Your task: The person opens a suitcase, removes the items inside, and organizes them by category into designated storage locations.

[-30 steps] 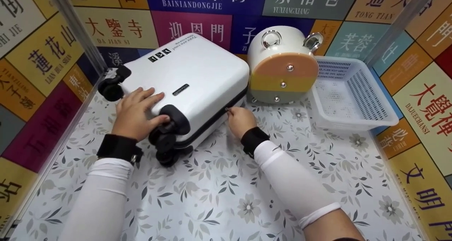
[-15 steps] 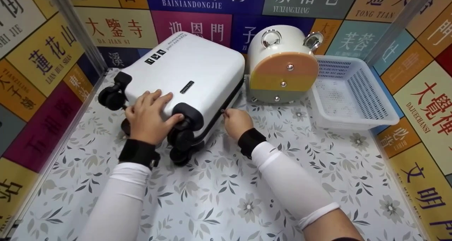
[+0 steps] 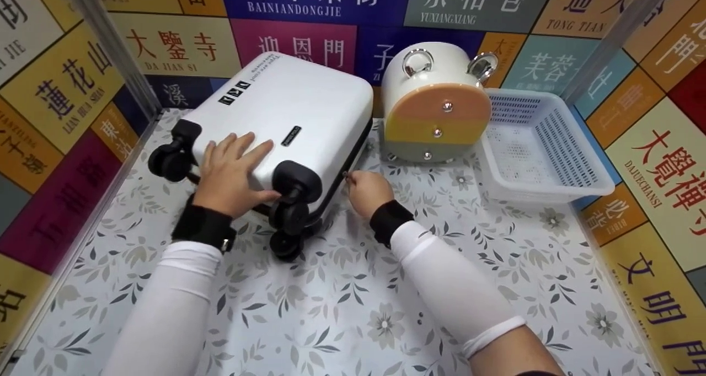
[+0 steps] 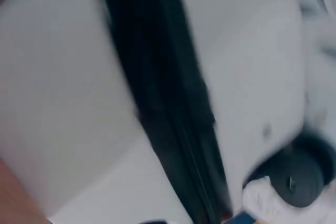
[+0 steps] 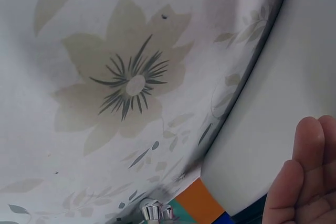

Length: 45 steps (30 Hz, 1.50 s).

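Observation:
A white hard-shell suitcase (image 3: pixel 314 100) lies on its broad side, with black wheels (image 3: pixel 298 186) toward me. My left hand (image 3: pixel 229 175) rests on its wheel end, fingers spread over the shell and thumb against the near wheel mount. At the right side, my right hand (image 3: pixel 370 193) pinches a small zipper pull (image 3: pixel 346 174) on the black zipper band (image 3: pixel 361 144). In the left wrist view the dark band (image 4: pixel 163 87) crosses the white shell, blurred. The right wrist view shows fingers (image 5: pixel 310 150) beside the white wall; the pull is out of sight there.
A rounded cream cabinet (image 3: pixel 438 117) with orange, yellow and green drawer fronts stands right of the suitcase. Right of that sits a white plastic basket (image 3: pixel 551 191). Printed walls (image 3: pixel 176 45) enclose the floral-covered table (image 3: pixel 386 288) at the back and sides.
The suitcase has turned, its wheel end swinging right and its far end left. My left hand moved right with it. The right hand shifted slightly left, still pinching the zipper pull.

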Tool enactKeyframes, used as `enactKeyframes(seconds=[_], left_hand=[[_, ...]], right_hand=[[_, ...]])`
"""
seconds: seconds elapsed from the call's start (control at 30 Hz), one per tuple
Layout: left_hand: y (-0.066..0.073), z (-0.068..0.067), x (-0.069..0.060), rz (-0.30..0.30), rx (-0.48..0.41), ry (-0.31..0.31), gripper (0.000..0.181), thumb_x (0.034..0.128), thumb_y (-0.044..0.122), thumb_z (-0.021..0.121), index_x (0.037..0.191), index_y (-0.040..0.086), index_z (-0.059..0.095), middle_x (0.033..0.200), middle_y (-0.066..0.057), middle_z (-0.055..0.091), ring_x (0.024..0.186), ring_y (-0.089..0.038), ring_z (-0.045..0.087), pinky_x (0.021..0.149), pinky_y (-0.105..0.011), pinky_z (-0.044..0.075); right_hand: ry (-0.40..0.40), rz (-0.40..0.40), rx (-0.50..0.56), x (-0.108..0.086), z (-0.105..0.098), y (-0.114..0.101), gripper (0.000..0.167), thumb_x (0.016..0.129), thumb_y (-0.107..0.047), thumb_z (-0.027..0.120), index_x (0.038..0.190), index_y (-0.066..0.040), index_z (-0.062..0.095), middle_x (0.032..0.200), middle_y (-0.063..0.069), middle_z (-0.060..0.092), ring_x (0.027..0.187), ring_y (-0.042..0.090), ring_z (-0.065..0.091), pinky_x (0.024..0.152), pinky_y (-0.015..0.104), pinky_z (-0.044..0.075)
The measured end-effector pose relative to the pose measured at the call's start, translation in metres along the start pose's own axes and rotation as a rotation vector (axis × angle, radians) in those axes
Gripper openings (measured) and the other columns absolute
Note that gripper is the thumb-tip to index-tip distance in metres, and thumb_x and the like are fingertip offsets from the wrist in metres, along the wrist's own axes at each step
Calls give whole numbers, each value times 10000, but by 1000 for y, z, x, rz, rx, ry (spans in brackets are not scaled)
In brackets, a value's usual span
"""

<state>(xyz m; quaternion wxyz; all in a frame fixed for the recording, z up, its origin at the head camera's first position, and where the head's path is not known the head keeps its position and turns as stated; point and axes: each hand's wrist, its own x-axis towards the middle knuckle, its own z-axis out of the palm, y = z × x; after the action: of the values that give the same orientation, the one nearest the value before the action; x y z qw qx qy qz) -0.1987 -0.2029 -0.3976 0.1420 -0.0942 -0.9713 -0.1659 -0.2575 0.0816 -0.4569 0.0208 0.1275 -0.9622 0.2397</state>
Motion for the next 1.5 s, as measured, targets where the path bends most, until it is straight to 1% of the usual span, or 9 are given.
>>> enactKeyframes(seconds=[0.2,0.3,0.6,0.8,0.93,1.03,1.13,1.27,1.5], left_hand=[[-2,10,-2,28,46,143,1010,629,633,939,1500,254,593,1570,-163,540,1464,-474,443,1229,-659,267],[0,12,-1,20,57,170,1023,607,632,950,1490,249,603,1554,-162,555,1448,-471,461,1222,-640,285],[5,20,3,4,78,153,1035,627,640,937,1514,247,577,1564,-166,541,1454,-470,458,1224,-626,287],[19,24,7,-55,93,133,1027,679,696,876,1540,249,539,1591,-158,507,1487,-450,415,1242,-648,250],[21,12,11,-58,99,32,1041,715,648,885,1578,231,480,1630,-178,446,1510,-464,371,1248,-645,243],[6,-8,16,-63,46,-104,1104,717,575,918,1630,241,394,1697,-209,322,1557,-492,276,1271,-678,178],[-24,-26,17,-129,10,-188,1212,704,593,920,1678,254,283,1743,-249,156,1585,-549,133,1264,-730,69],[-55,-36,18,-240,16,-173,1302,657,746,872,1693,300,222,1752,-273,28,1554,-638,66,1231,-779,69],[-66,-30,17,-298,73,-107,1333,570,924,772,1674,407,233,1754,-274,8,1252,-740,457,1044,-800,387]], right_hand=[[4,3,13,0,2,-2,285,1081,-249,551,1065,-90,787,1035,124,801,957,359,749,859,511,587],[9,-1,29,1,2,-2,280,1078,-239,555,1077,-86,790,1042,123,803,957,357,750,862,507,590],[13,-12,42,-3,4,0,286,1081,-216,555,1031,-57,786,956,145,800,916,366,758,845,503,590],[-1,-49,35,-9,7,-3,302,1084,-220,547,1188,-78,792,1068,138,808,995,350,766,890,495,600],[-20,-30,43,-8,7,-4,306,1087,-241,548,1239,-113,782,1145,115,802,1076,331,759,960,475,592],[-21,-19,50,-8,6,-3,302,1084,-246,554,1236,-124,784,1145,107,803,1085,327,758,967,475,589],[-14,-18,61,-9,7,-3,297,1079,-249,560,1209,-121,794,1094,109,811,1044,331,765,931,483,594],[-3,-23,63,-9,7,-3,283,1075,-249,575,1184,-120,802,1029,111,812,987,338,768,888,495,597],[6,-45,64,-9,7,-1,278,1069,-220,575,1205,-123,797,1073,117,813,1033,347,768,913,495,598]])
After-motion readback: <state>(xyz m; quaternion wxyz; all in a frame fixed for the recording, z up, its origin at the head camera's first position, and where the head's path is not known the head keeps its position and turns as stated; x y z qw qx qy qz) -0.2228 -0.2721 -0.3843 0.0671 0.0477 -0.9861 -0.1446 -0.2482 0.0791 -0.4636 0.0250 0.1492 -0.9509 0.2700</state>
